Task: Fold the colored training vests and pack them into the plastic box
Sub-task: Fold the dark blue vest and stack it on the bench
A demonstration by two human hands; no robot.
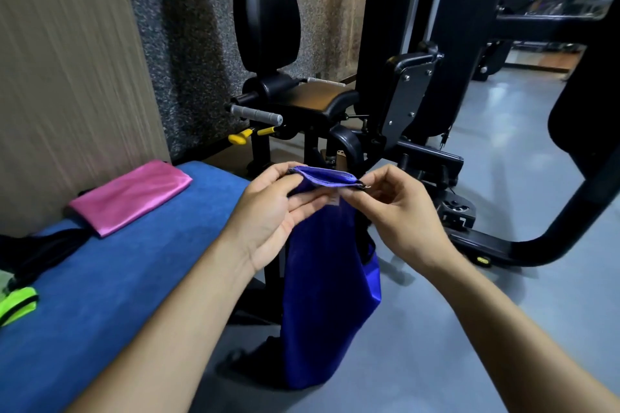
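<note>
Both hands pinched the blue vest (330, 295) mid-frame, left hand (271, 211) and right hand (399, 208) on its top edge; 1 folded pink vest (131, 196) lay left.

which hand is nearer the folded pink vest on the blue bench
Left. The left hand holds the blue vest just right of the pink vest; the right hand is farther right.

Two bare forearms enter the view, one from seven o'clock and one from five o'clock, each uncovered from the frame's edge to the wrist, with no sleeve showing. The left hand (268, 211) and the right hand (399, 208) wear no gloves, rings, watch or wristband. The fingernails that show are short and unpainted, and the wrists carry no visible markings
</note>
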